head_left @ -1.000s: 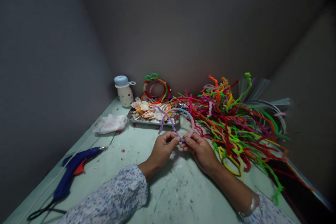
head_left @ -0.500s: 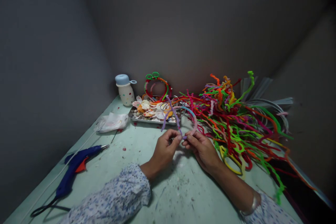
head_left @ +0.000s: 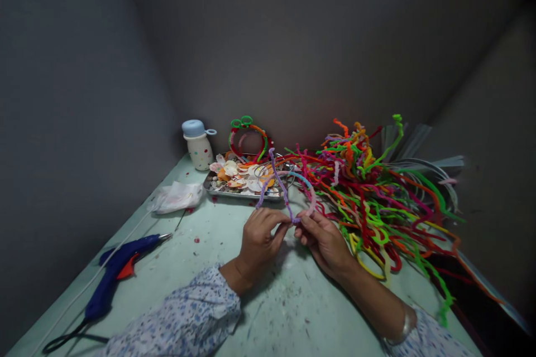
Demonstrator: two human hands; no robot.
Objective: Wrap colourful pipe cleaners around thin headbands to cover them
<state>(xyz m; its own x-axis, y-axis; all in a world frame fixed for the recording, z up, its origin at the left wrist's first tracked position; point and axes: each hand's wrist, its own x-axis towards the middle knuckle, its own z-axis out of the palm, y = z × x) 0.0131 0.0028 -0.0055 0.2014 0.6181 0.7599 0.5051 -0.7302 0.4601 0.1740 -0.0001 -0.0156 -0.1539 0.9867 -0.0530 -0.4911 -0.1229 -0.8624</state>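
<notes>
Head view: pinching the hoop (head_left: 310,187), pink-and-blue along its arch, in closed fingers of the right hand (head_left: 329,245), above the table (head_left: 196,259) inward from its left edge, with the purple stem (head_left: 285,195) largely loose and the left hand (head_left: 257,242) nearly closed there, grip unclear.

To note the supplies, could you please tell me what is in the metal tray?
The metal tray holds white and orange shell-like pieces and small pebble-like bits; whatever lies beneath them is covered.
</notes>
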